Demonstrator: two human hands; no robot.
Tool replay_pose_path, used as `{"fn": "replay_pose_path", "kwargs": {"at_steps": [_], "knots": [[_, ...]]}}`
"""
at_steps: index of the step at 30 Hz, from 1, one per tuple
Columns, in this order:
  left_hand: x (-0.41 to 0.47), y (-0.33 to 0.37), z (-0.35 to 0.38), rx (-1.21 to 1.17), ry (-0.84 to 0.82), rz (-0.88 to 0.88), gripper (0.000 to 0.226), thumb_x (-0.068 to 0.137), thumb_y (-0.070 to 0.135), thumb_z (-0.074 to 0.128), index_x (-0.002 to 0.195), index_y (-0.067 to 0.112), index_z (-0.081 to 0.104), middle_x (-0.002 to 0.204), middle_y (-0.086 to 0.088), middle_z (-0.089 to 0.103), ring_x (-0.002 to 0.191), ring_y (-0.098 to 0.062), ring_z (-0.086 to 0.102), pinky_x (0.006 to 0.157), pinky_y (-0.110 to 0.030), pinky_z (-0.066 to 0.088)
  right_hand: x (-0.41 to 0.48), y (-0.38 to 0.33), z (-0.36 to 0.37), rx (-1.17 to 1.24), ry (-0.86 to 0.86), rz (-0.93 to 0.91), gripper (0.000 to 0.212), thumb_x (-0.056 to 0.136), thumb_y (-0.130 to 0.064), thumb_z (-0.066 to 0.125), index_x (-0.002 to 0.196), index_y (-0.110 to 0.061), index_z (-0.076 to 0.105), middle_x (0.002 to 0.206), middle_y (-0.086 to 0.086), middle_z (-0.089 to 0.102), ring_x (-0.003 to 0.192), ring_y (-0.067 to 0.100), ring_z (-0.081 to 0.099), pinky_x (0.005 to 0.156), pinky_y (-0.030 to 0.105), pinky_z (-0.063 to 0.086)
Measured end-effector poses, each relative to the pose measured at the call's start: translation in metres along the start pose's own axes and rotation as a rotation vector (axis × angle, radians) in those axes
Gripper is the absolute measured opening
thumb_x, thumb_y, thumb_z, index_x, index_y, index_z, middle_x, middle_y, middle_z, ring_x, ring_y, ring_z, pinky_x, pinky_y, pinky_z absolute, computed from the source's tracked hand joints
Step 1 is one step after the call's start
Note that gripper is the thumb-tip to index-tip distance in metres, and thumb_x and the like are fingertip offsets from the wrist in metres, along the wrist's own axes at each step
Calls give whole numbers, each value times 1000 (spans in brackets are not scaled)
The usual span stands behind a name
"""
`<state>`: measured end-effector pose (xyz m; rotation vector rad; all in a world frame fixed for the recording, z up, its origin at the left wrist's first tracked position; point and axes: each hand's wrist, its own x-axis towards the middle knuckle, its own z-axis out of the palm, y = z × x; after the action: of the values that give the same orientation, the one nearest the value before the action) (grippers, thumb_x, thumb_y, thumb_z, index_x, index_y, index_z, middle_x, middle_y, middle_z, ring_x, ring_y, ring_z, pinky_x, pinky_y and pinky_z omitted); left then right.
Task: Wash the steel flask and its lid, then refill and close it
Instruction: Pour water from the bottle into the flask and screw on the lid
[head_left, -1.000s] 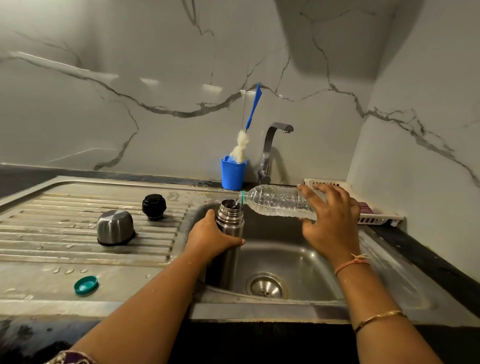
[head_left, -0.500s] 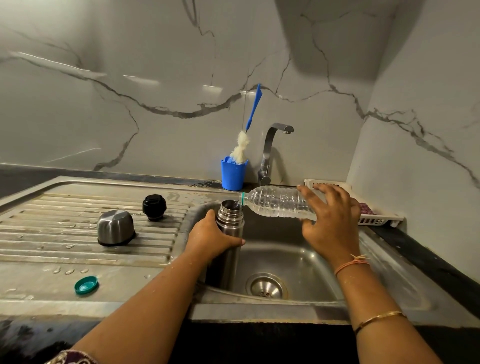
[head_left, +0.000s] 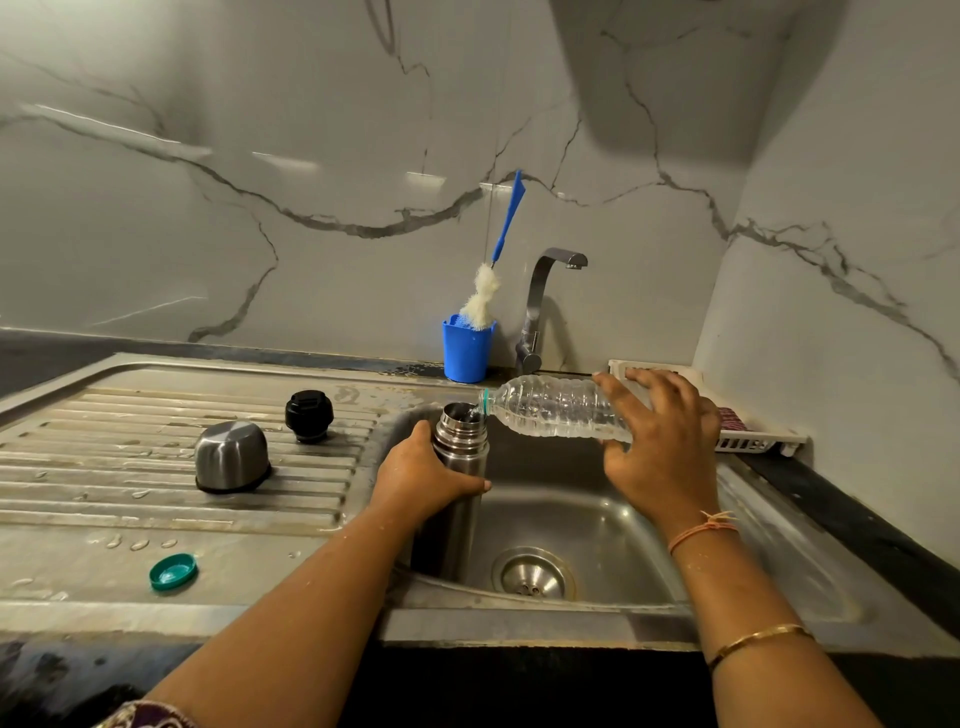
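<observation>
Two grips engaged, refill under way.
Left grip (head_left: 421, 478) curled round steel flask (head_left: 460, 431), upright by left wall of sink (head_left: 597, 519); right grip (head_left: 660, 447) clamps tilted bottle (head_left: 550, 410). Risk: neck drifting off mouth spills water.

Along the far wall
Blue cup (head_left: 466, 349) holding a bottle brush (head_left: 487, 293), just left of the tap (head_left: 537, 306); white rack (head_left: 748, 442) at far right.

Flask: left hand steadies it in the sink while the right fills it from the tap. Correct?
Not the tap. In the head view the right hand tips a clear plastic bottle into the flask; the left hand steadies it in the sink, as stated.
</observation>
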<state>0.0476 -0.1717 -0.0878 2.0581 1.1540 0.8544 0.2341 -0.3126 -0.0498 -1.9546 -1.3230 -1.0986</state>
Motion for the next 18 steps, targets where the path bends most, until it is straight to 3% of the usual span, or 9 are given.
{"fn": "replay_pose_path", "kwargs": {"at_steps": [18], "knots": [[-1, 1, -1, 14, 5, 8, 73, 59, 40, 87, 118, 21, 49, 114, 4, 62, 98, -11, 55, 85, -27, 48, 0, -1, -1, -11, 11, -8, 74, 53, -6, 74, 124, -23, 60, 119, 12, 58, 117, 34, 46, 90, 56, 37]]}}
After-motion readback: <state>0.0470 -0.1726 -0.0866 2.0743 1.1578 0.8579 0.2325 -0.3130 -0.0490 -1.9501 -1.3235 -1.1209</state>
